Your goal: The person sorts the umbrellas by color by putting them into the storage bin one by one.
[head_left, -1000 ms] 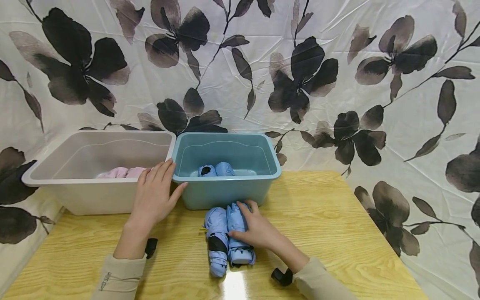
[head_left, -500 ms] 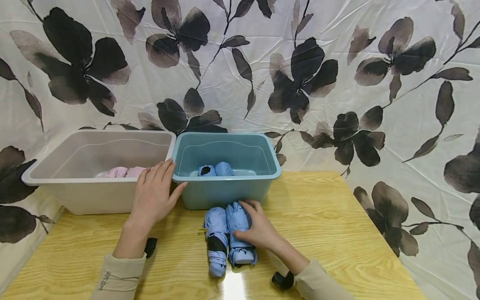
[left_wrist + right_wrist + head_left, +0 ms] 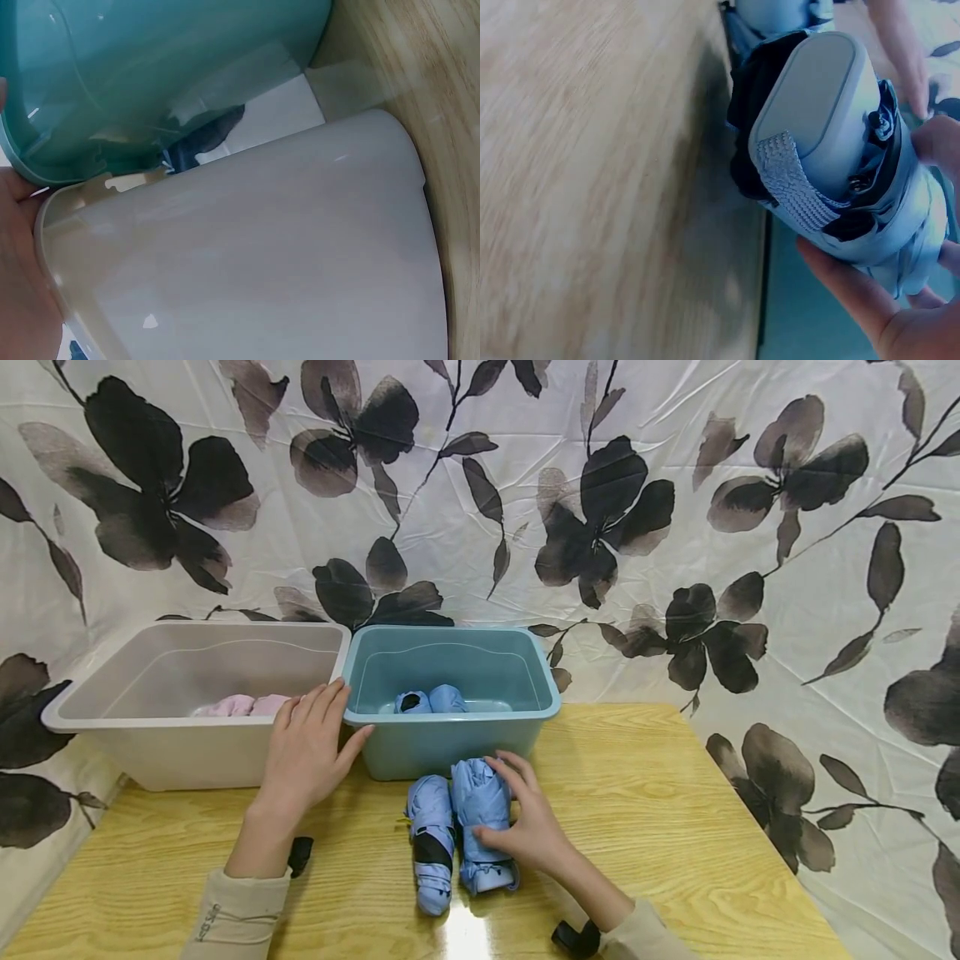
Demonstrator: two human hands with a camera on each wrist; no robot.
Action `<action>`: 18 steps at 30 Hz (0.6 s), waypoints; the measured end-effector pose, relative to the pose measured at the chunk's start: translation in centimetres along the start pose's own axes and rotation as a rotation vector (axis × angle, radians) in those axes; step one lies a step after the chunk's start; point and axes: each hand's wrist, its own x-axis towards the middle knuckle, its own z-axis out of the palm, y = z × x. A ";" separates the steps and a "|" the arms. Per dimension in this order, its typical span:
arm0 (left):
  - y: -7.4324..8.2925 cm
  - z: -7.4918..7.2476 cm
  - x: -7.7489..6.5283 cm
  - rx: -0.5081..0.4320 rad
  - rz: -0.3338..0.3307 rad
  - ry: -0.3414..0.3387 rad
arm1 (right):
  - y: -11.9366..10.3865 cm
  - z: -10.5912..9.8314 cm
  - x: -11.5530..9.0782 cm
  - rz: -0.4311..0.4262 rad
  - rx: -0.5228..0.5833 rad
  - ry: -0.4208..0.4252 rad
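My right hand (image 3: pixel 528 827) holds a blue folding umbrella (image 3: pixel 482 810), thumb on one side and fingers on the other. The right wrist view shows this umbrella's pale handle end and woven strap (image 3: pixel 795 176). A second blue folding umbrella (image 3: pixel 432 843), with a black band, lies beside it on the wooden table. On the adjoining rims of a whitish bin (image 3: pixel 202 752) and a teal bin (image 3: pixel 450 747) rests my left hand (image 3: pixel 311 747), fingers extended. Two blue rolled bundles (image 3: pixel 447 698) are in the teal bin. Pink rolled bundles (image 3: pixel 236 704) show in the whitish bin, partly hidden.
Both bins stand side by side at the back of the wooden table (image 3: pixel 622 793), against a floral cloth (image 3: pixel 480 527). The table's right edge slants away beyond my right hand. A black wrist-camera piece (image 3: pixel 576 937) shows under the right forearm.
My right hand has shifted slightly right with the umbrella, whose far end looks raised and turned, widening its gap from the other umbrella. The left hand stays put.
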 end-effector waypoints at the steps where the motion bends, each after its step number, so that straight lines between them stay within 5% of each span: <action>1: 0.0 0.0 0.0 0.001 -0.001 -0.001 | -0.2 -0.1 -0.1 -0.007 0.027 0.005; 9: -0.1 0.0 0.0 0.004 -0.002 -0.008 | -2.7 -1.2 -0.1 -0.116 0.222 0.028; 18: 0.0 0.0 0.0 -0.004 -0.001 -0.006 | -5.6 -3.2 1.7 -0.317 0.211 0.138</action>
